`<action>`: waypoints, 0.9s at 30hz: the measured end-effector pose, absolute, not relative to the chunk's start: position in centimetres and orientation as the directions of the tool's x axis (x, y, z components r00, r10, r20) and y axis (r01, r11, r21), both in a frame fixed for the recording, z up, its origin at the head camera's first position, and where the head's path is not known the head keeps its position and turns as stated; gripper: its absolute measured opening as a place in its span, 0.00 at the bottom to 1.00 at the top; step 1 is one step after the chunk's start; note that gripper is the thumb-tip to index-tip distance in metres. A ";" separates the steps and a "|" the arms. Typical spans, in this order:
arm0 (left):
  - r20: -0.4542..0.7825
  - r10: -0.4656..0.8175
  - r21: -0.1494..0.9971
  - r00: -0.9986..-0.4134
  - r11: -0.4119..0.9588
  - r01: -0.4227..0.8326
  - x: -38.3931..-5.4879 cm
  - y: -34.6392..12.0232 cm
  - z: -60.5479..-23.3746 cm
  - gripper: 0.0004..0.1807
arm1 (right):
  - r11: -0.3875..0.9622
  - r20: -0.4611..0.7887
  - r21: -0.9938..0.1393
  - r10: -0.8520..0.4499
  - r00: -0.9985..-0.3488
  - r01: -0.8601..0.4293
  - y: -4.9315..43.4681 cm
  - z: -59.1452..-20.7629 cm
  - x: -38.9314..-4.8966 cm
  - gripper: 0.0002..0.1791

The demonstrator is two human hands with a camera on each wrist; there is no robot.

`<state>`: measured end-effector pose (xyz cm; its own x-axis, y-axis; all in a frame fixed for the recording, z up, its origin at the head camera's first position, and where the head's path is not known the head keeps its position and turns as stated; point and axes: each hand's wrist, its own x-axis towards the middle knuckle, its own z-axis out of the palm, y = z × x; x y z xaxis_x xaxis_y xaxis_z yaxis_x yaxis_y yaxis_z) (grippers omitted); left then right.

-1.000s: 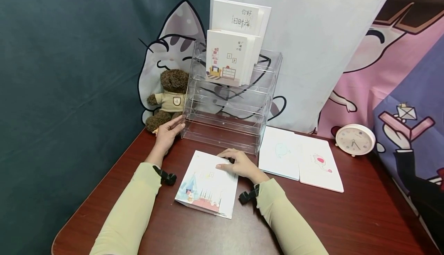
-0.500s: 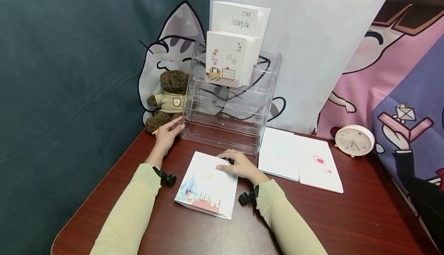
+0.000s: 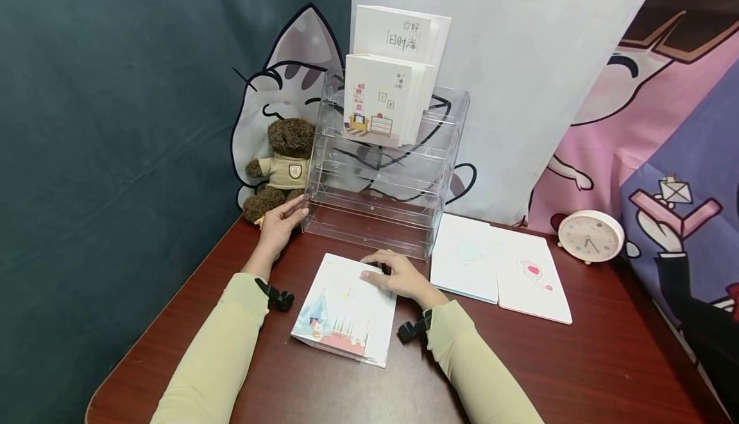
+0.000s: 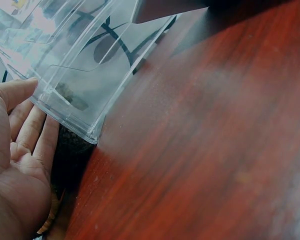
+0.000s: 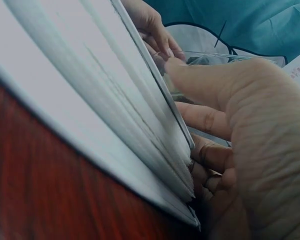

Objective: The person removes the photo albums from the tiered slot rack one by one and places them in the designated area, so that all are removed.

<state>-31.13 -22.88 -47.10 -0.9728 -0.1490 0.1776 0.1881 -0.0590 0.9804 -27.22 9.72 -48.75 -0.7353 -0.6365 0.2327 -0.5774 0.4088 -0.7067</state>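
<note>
A square white book (image 3: 340, 321) with a blue tent drawn on its cover lies on the table. My right hand (image 3: 398, 275) grips its far right corner, thumb over the cover and fingers bent along the edge. In the right wrist view the page block of this book (image 5: 105, 85) shows beside my right hand (image 5: 235, 135). My left hand (image 3: 280, 224) rests against the lower left side of a clear acrylic rack (image 3: 369, 240). The left wrist view has the fingers of my left hand (image 4: 25, 145) nearly straight, the thumb at the rack's edge (image 4: 72, 125).
White books (image 3: 375, 103) stand on the rack's upper tiers. To its right lie two white books, one with a blue drawing (image 3: 462, 257) and one with a red drawing (image 3: 534, 276). A round clock (image 3: 591, 237) is farther right. A teddy bear (image 3: 285, 170) sits left of the rack.
</note>
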 end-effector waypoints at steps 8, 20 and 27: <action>0.166 -0.151 0.982 -0.975 -0.060 0.177 -31.0 -22.8 -47.1 0.27 | 0.386 0.265 -0.705 -0.634 -0.727 -0.594 9.7 -47.7 -27.1 0.15; 0.187 -0.144 0.980 -0.972 -0.038 0.195 -30.9 -22.8 -47.0 0.27 | 0.360 0.382 -0.570 -0.680 -0.626 -0.739 9.4 -42.8 -26.8 0.21; 0.180 -0.146 0.983 -0.973 -0.019 0.184 -30.8 -22.9 -46.8 0.27 | 0.443 0.398 -0.437 -0.685 -0.610 -0.783 9.5 -38.2 -27.0 0.35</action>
<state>-30.82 -22.87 -46.80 -0.9728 -0.1463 0.1797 0.1843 -0.0185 0.9827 -26.95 9.49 -38.22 -0.6101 -0.6850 0.3981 -0.7827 0.4429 -0.4373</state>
